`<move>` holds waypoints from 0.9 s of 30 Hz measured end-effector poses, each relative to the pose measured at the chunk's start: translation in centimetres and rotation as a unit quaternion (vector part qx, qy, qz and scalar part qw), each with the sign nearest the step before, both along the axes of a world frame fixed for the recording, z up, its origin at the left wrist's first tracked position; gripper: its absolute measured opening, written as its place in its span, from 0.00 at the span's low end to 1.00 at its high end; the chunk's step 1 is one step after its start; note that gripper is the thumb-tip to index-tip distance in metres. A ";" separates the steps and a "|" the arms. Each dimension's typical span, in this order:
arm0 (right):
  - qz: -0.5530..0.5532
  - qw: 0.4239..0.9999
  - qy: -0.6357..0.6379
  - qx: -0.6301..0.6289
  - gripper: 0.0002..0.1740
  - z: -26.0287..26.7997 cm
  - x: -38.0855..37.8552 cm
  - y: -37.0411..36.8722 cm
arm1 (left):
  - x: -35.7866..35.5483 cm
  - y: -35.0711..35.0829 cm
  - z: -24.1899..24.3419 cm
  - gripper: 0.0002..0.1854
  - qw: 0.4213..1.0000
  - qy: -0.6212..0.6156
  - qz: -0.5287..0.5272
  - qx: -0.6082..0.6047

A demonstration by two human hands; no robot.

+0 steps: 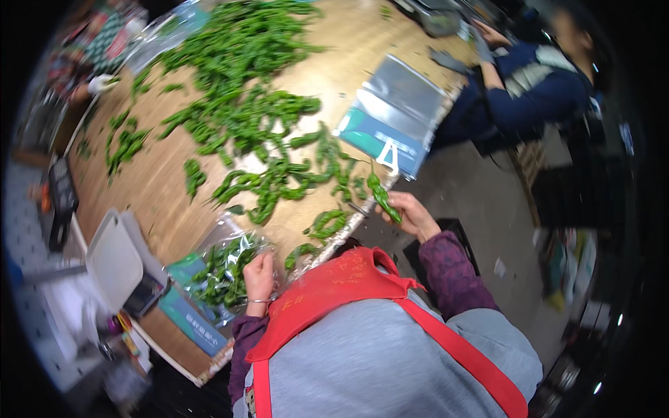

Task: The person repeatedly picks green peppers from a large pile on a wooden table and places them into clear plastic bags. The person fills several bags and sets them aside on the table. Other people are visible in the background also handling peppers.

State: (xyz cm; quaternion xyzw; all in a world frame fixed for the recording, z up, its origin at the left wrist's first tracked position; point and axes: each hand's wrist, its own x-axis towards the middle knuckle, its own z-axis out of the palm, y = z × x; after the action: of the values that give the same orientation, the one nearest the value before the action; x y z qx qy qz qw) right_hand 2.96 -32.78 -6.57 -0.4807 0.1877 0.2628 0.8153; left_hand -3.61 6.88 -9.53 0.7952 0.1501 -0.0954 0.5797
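Observation:
A wrinkled green chili pepper [380,197] is pinched in the fingers of my right hand [413,214], just off the table's edge. My left hand [260,274] is curled in a fist at the side of a clear plastic bag [191,266] with a green and blue print. Green peppers [222,282] fill part of that bag, which lies on the table [157,209] near my body. Between my hands, a few loose peppers [330,223] rest along the table's front edge. Beyond them a large heap of green peppers [235,47] spreads across the wood.
Flat printed plastic bags [392,115] lie at the right edge with a white triangular piece [388,155]. To the left stands a lidded plastic container [116,261], beside another printed bag [191,324]. One person [517,94] works at the right, another [99,57] at the far left.

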 end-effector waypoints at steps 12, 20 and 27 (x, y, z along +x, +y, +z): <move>-0.648 0.675 0.233 -0.265 0.32 -4.1 -34.7 -27.2 | -0.9 6.0 3.5 0.14 0.999 -0.009 -0.034 -0.001; 0.015 0.928 -0.121 -0.352 0.16 -2.7 6.0 3.5 | -2.6 6.7 11.0 0.12 0.992 -0.046 0.117 -0.007; 0.183 0.725 -0.269 -0.606 0.28 -5.1 19.4 19.9 | -4.0 3.0 10.5 0.13 0.986 -0.023 0.162 -0.019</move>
State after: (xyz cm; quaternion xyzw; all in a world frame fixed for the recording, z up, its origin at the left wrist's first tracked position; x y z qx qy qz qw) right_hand 22.41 -12.87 -11.65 -0.9482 -0.0120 0.0963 0.3025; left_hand -7.64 9.85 0.95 0.7510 0.2619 0.0150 0.6060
